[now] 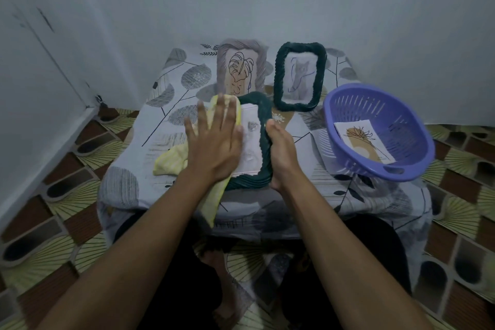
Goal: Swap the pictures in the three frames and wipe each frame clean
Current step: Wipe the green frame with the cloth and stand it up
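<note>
A dark green frame [263, 126] with a pale sketch in it lies tilted on the small table. My left hand [214, 139] presses a yellow cloth [171, 159] flat against its glass, fingers straight. My right hand [281, 147] grips the frame's right edge. Behind it, a grey frame [257, 61] with a leaf drawing and a second dark green frame [300, 76] with a faint figure sketch stand upright against the wall.
A purple plastic basket [375, 104] sits at the table's right, holding a loose picture [361, 139] of a plant. The table wears a leaf-patterned cloth [174, 88]. White walls close in behind and to the left; patterned floor surrounds the table.
</note>
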